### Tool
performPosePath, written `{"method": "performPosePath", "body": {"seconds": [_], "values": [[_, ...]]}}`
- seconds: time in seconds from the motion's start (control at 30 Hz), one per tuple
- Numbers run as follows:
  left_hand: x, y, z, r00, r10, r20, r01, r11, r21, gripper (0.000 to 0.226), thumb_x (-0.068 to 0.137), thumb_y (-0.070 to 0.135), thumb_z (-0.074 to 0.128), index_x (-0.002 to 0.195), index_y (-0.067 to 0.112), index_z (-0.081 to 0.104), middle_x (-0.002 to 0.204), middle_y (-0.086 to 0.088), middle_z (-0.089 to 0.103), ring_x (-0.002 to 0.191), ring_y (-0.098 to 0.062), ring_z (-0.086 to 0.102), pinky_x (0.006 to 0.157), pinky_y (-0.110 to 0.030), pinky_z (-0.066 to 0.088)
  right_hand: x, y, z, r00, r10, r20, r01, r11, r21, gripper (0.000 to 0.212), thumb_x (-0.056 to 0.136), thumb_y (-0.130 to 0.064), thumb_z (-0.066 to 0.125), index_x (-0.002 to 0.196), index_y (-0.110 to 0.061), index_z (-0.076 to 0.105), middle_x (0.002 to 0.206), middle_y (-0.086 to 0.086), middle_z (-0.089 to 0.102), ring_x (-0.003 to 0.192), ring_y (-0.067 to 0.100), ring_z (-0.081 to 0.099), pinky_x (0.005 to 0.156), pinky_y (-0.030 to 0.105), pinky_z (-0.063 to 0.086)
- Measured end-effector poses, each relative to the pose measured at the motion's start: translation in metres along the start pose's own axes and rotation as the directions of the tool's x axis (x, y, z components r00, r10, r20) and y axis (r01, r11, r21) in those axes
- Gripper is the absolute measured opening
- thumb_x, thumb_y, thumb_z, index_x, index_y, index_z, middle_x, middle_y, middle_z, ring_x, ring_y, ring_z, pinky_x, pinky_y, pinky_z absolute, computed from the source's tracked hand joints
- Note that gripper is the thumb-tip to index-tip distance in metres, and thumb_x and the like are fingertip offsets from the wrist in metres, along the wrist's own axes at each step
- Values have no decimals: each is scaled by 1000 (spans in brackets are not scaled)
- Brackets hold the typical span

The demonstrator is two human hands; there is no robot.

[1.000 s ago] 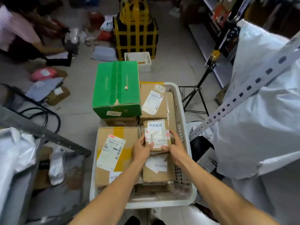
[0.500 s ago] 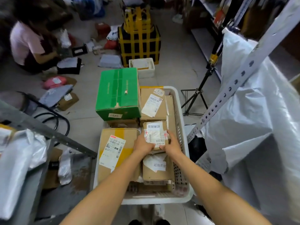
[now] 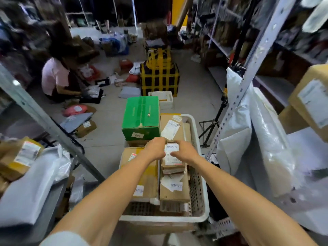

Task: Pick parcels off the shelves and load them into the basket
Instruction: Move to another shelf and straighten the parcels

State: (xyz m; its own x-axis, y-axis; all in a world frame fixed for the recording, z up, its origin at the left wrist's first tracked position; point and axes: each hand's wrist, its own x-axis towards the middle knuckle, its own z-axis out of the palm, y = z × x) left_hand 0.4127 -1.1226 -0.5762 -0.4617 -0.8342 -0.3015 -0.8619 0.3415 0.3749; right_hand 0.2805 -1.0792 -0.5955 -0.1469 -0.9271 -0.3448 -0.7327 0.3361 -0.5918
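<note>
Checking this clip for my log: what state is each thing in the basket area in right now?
basket, nearly full of parcels.
small parcel, label up, on the right-hand stack, held at both sides.
left hand, gripping the small parcel's left edge.
right hand, gripping its right edge.
green box, closed, at the basket's far end.

Both hands meet over a white basket [image 3: 165, 218] packed with parcels. The left hand [image 3: 156, 148] and right hand [image 3: 184, 151] grip a small labelled parcel [image 3: 171, 157] from either side, atop a stack along the basket's right edge. A green box [image 3: 142, 116] fills the far left corner, a taped brown box [image 3: 174, 126] sits in the far right corner, and a large brown box [image 3: 149, 183] lies along the left edge. On the floor beyond, a person in a pink top [image 3: 55, 77] crouches among scattered packages.
</note>
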Motion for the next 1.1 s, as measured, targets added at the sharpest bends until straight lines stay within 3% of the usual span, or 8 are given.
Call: {"method": "performPosePath", "body": {"seconds": [0.13,0.43,0.63,0.77,0.9,0.97,1.1], "values": [[-21,2,-27,995,100,7,-99,979,179,37,78,15,69,113,18,60,108,-6,65,96,-26,62,78,-37,54,-15,-30,-6,996,-56,67,64,990,-129,58,81,-23,71,134,-15,52,129,9,60,110,25,60,92,40,51],[-74,-18,-45,981,178,76,-191,953,235,47,74,22,77,116,17,59,113,-5,63,98,-23,61,74,-32,49,-85,-57,4,999,-14,-52,5,986,-164,55,81,-22,74,130,-7,53,128,9,59,112,27,57,91,35,48],[-122,17,-15,915,368,167,-402,862,309,44,75,31,74,114,20,60,112,-3,62,105,-25,59,81,-34,50,-173,-35,20,984,102,-145,-112,991,-67,48,78,-31,72,118,-9,58,102,6,62,92,24,59,73,30,47],[-150,71,9,824,501,263,-566,742,359,46,70,30,76,112,18,60,106,-5,65,99,-26,62,78,-36,52,-232,-12,18,963,164,-213,-182,981,-64,29,73,-25,72,94,-7,65,74,2,60,68,20,55,58,29,39],[-178,141,31,708,632,315,-706,611,359,44,71,35,74,110,19,60,104,-4,64,98,-27,62,80,-38,53,-304,27,-4,911,273,-308,-289,957,-9,29,78,-26,72,102,-14,62,82,0,62,74,15,58,61,23,38],[-195,182,45,633,691,350,-773,538,337,43,76,31,71,115,19,59,108,-4,62,101,-26,60,81,-38,51,-349,57,-15,861,352,-367,-365,930,35,38,81,-32,70,112,-12,62,95,2,64,86,17,60,66,27,42],[-242,271,89,404,802,439,-912,319,257,39,78,29,68,114,19,59,111,-3,62,96,-24,59,75,-33,51,-460,111,-26,658,565,-499,-551,812,192,58,83,-32,69,133,-5,52,122,12,61,107,27,58,84,34,46]]}}
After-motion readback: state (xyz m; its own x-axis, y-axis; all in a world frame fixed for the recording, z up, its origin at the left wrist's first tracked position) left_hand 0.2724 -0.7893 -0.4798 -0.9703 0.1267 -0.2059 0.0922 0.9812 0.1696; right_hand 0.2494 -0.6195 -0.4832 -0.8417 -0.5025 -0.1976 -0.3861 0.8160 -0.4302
